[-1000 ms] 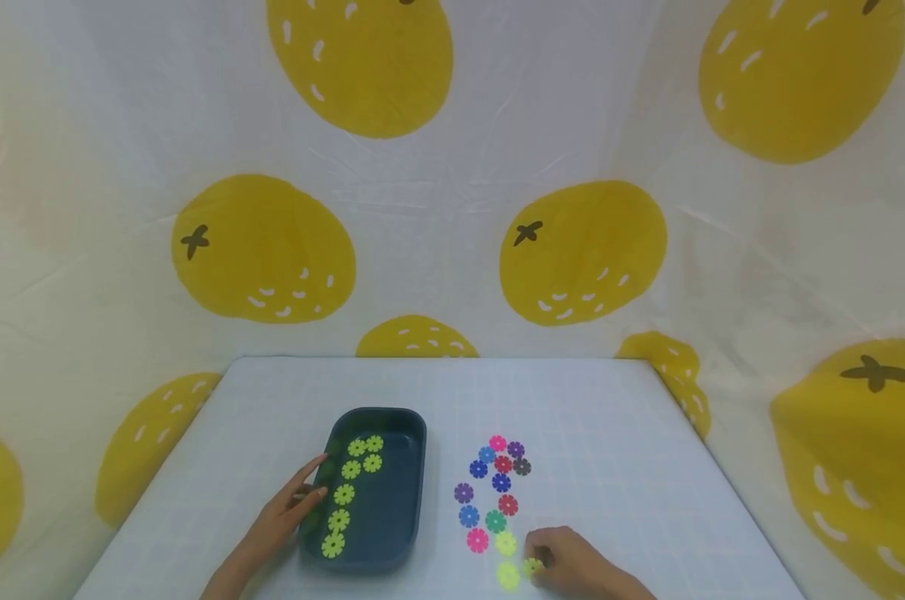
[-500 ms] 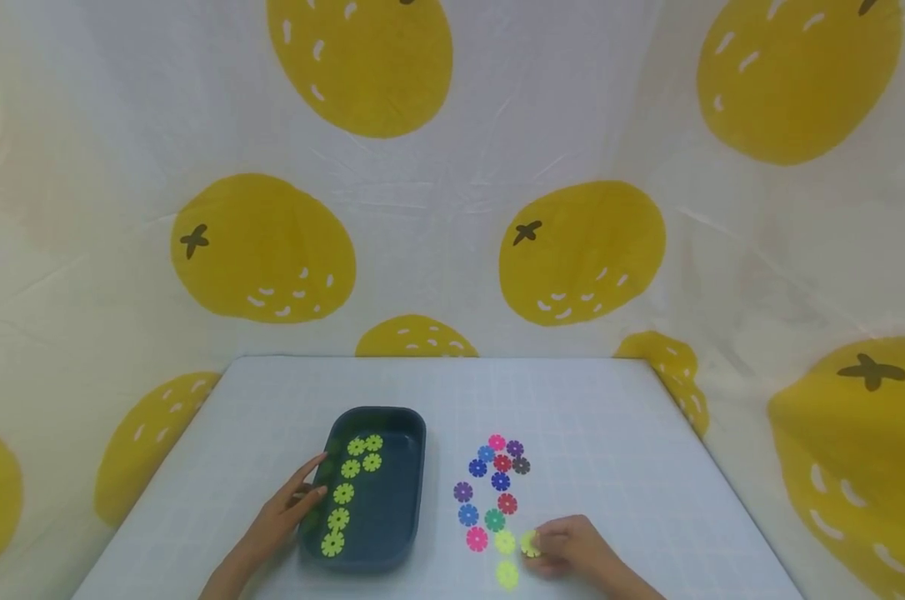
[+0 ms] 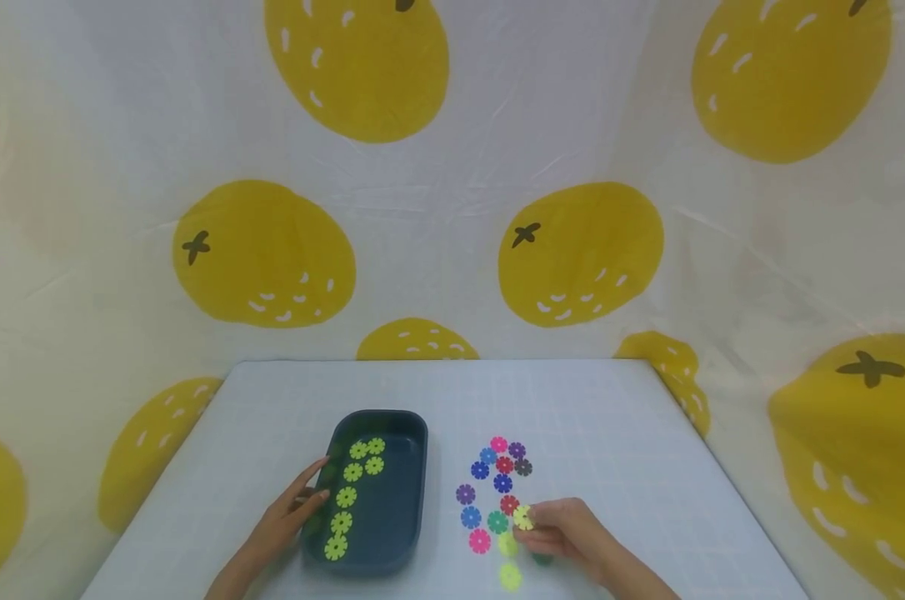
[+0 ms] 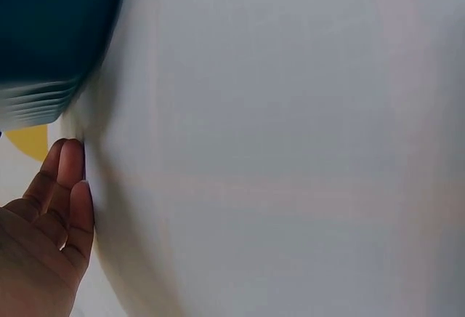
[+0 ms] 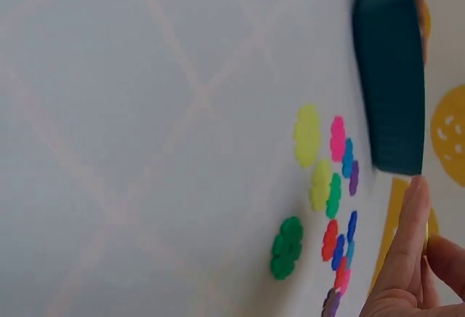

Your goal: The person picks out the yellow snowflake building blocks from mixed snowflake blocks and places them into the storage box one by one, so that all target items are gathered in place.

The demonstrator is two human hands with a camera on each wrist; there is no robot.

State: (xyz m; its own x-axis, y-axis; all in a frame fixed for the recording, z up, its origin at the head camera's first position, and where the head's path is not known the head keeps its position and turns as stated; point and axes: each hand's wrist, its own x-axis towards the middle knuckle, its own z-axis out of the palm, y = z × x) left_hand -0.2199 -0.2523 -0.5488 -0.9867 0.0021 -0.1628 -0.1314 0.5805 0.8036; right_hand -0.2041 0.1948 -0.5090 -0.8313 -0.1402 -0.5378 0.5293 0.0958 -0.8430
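In the head view my left hand (image 3: 278, 523) rests its fingertips on the left rim of a dark teal tray (image 3: 385, 537). In the left wrist view its fingers (image 4: 70, 164) lie fairly straight beside the tray. A row of yellow-green, notched flower discs (image 3: 346, 497) lies along the tray's left side. My right hand (image 3: 572, 535) pinches one yellow-green flower disc (image 3: 523, 517) between thumb and fingers, raised above the table. Beneath that hand lies a dark green disc (image 5: 287, 248), partly hidden in the head view. Two more yellow-green discs (image 3: 510, 577) lie left of the hand.
Several flower discs in pink (image 3: 479, 542), blue (image 3: 471, 517), purple, red, green (image 3: 497, 522) and black (image 3: 523, 467) lie loosely grouped right of the tray. The table (image 3: 610, 433) has a pale checked cloth. A lemon-print curtain (image 3: 437, 250) stands behind it.
My right hand has lifted the yellow-green disc and carried it up and slightly left. A dark green disc now shows under the hand. The left hand stays at the tray.
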